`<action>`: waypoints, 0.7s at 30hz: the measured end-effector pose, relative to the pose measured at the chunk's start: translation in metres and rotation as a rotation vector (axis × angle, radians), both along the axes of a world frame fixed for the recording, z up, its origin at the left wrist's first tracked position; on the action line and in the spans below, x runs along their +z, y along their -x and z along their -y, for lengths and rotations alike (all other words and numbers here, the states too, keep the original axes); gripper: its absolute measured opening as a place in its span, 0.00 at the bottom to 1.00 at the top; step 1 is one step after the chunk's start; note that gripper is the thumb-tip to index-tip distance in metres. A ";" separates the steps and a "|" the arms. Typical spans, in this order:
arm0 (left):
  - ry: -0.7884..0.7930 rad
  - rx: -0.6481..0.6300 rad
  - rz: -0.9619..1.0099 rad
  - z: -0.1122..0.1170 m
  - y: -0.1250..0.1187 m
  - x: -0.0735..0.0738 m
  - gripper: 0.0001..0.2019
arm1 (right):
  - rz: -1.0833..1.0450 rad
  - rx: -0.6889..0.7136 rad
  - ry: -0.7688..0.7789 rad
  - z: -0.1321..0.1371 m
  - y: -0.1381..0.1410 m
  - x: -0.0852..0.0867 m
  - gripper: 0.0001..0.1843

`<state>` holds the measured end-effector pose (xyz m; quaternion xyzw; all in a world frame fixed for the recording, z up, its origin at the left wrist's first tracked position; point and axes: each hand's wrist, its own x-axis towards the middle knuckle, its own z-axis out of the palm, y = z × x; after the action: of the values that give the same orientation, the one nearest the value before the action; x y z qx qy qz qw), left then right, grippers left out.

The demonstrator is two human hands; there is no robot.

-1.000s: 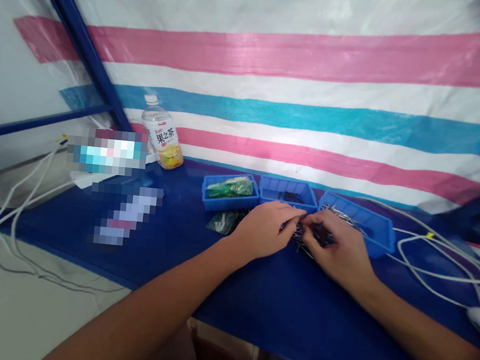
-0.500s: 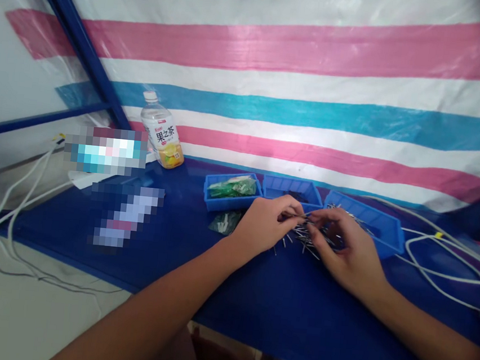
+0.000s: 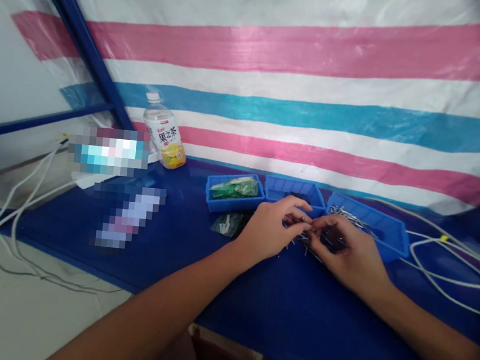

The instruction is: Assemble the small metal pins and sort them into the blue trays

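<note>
A loose pile of thin metal pins (image 3: 314, 242) lies on the blue tabletop (image 3: 294, 321), partly hidden under my hands. The fingertips of my left hand (image 3: 271, 228) pinch at the pile's near-left side and seem to hold pins. My right hand (image 3: 345, 253) curves over the pile, its fingertips meeting those of the left. What it holds is hidden. Just beyond stand several blue plastic bins. The right one (image 3: 387, 234) holds more metal pins (image 3: 349, 216), and the middle one (image 3: 309, 193) is nearest my left fingers.
The left bin (image 3: 221, 201) holds a green packet. A small dark bag (image 3: 227, 224) lies beside it. A tea bottle (image 3: 164, 133), a white power strip (image 3: 89, 181) and pixelated items stand left. White cables (image 3: 439, 264) run along the right. A striped tarp (image 3: 303, 50) forms the backdrop.
My hands have drawn closer, their fingertips now meeting above the pile. Fewer pins show around them. The view has shifted slightly.
</note>
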<state>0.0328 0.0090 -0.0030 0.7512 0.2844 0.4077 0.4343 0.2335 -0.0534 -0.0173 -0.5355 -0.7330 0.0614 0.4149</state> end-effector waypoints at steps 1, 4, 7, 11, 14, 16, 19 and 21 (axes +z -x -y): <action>0.037 -0.009 0.040 0.001 -0.001 -0.001 0.14 | -0.014 -0.005 0.008 0.000 0.000 0.000 0.07; 0.105 -0.014 0.120 0.002 -0.003 -0.002 0.18 | -0.058 0.012 0.037 0.000 0.001 0.000 0.10; 0.063 0.014 0.097 0.002 -0.003 0.000 0.23 | -0.074 0.063 0.046 0.000 0.001 0.004 0.23; -0.052 0.068 -0.065 0.003 0.003 0.006 0.17 | 0.044 0.079 -0.029 0.000 -0.001 0.008 0.22; -0.059 0.040 -0.150 0.005 0.006 0.008 0.19 | 0.062 0.038 -0.054 -0.001 -0.003 0.008 0.11; -0.063 0.029 -0.151 0.006 0.006 0.008 0.20 | 0.045 0.003 -0.046 -0.001 -0.005 0.008 0.06; -0.086 0.022 -0.126 0.006 0.004 0.007 0.17 | 0.042 0.005 -0.063 -0.001 -0.005 0.010 0.05; -0.095 0.014 -0.094 0.006 0.002 0.006 0.15 | 0.045 0.023 -0.088 -0.001 -0.005 0.011 0.04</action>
<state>0.0304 0.0035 0.0034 0.7871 0.2902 0.3882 0.3816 0.2382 -0.0523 -0.0062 -0.5094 -0.7503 0.0221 0.4209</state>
